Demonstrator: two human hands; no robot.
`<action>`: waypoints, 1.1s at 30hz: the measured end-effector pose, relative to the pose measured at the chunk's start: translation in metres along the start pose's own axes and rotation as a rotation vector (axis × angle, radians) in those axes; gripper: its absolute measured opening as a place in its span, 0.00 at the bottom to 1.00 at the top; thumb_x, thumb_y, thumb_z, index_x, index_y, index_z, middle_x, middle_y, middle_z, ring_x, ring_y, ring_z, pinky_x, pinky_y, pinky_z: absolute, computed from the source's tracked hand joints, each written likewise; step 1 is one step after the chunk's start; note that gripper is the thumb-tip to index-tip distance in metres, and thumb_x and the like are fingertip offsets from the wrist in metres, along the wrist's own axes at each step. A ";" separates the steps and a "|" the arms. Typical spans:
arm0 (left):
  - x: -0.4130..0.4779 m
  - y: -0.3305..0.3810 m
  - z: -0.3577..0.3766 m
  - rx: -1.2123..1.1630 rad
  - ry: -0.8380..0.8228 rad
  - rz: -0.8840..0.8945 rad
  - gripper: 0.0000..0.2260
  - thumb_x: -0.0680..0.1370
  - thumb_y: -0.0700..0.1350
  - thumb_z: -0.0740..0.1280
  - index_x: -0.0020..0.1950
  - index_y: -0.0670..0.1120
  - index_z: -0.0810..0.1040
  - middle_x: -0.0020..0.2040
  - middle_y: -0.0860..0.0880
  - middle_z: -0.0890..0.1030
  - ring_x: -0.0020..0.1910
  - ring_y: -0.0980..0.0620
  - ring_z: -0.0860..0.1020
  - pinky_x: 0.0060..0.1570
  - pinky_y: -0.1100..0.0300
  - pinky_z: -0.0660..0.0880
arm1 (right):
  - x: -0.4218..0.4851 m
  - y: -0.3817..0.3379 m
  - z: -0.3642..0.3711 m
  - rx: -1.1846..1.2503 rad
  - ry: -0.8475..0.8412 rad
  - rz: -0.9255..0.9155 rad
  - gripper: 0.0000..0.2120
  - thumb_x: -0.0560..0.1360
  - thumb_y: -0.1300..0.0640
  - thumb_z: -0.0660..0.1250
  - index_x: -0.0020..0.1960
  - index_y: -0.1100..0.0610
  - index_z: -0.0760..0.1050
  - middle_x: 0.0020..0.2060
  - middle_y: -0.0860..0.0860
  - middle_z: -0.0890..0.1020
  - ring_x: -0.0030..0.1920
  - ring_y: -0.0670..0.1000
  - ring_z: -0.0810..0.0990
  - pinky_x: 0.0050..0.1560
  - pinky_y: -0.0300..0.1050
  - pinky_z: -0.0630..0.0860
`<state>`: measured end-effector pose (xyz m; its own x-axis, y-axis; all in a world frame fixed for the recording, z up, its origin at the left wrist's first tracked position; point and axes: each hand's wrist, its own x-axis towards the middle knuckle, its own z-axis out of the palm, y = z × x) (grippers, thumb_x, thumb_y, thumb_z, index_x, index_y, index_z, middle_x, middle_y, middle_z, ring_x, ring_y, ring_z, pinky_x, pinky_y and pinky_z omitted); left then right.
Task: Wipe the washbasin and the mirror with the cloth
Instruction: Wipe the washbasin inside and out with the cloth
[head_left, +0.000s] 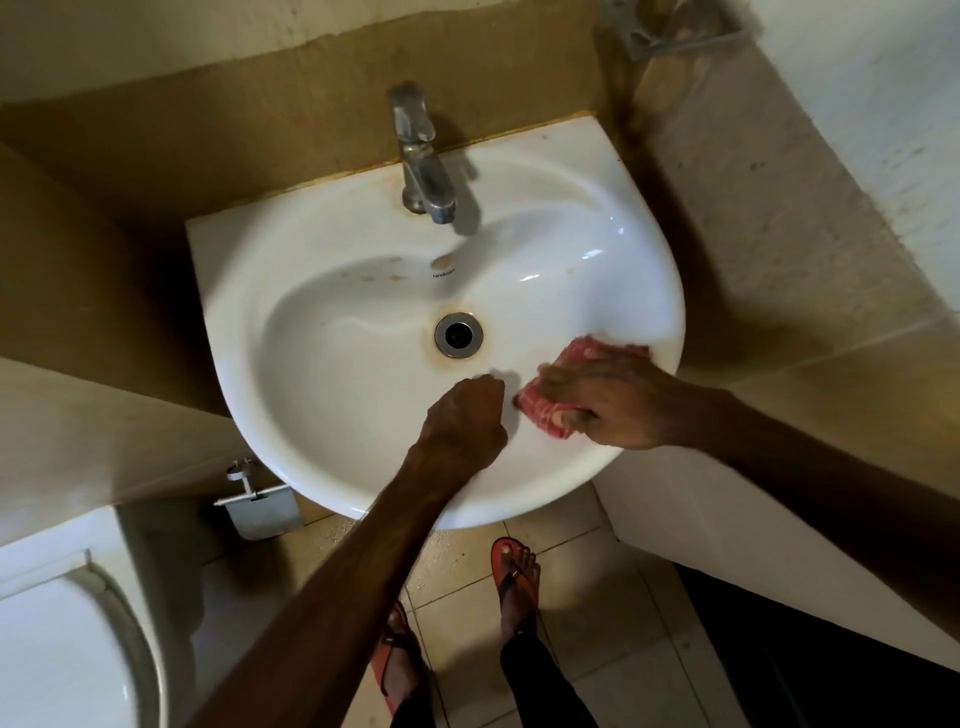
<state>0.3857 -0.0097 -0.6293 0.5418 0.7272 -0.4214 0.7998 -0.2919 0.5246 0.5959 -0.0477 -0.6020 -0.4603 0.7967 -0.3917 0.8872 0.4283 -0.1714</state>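
A white washbasin (332, 291) with rust stains around its drain (458, 334) fills the middle of the view. My right hand (608, 397) presses a red and white cloth (540, 410) against the basin's inner right slope, with the thumb curled round the cloth's near edge. My left hand (465, 421) hovers inside the bowl just left of the cloth, fingers curled into a loose fist with nothing in it. No mirror is in view.
A metal tap (421, 156) stands at the basin's back. A toilet (67, 639) sits at the lower left, with a paper holder (260, 506) on the wall beside it. Tiled walls close in on both sides. My feet in red sandals (514, 571) stand below the basin.
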 end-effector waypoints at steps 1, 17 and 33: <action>0.000 -0.003 0.000 -0.003 -0.012 0.005 0.17 0.81 0.44 0.65 0.68 0.39 0.75 0.62 0.41 0.81 0.61 0.42 0.79 0.60 0.52 0.75 | 0.000 -0.004 -0.006 0.096 -0.150 0.009 0.21 0.86 0.50 0.59 0.77 0.51 0.72 0.75 0.52 0.75 0.76 0.56 0.72 0.79 0.54 0.63; 0.003 -0.018 -0.007 -0.046 -0.110 -0.069 0.24 0.77 0.36 0.65 0.73 0.39 0.71 0.67 0.37 0.76 0.66 0.38 0.74 0.63 0.53 0.73 | 0.023 0.038 -0.017 -0.203 0.148 0.220 0.24 0.74 0.59 0.59 0.69 0.51 0.76 0.69 0.53 0.78 0.74 0.59 0.73 0.73 0.55 0.57; 0.011 -0.024 -0.011 -0.053 -0.107 -0.021 0.17 0.74 0.36 0.66 0.62 0.46 0.76 0.58 0.43 0.81 0.56 0.41 0.80 0.52 0.52 0.78 | 0.041 0.074 -0.004 -0.237 0.008 0.202 0.33 0.74 0.52 0.51 0.77 0.50 0.71 0.77 0.54 0.73 0.79 0.61 0.68 0.77 0.64 0.60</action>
<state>0.3692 0.0119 -0.6384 0.5518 0.6614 -0.5080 0.7981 -0.2420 0.5518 0.6428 0.0179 -0.6273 -0.2765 0.8787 -0.3890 0.9292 0.3477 0.1249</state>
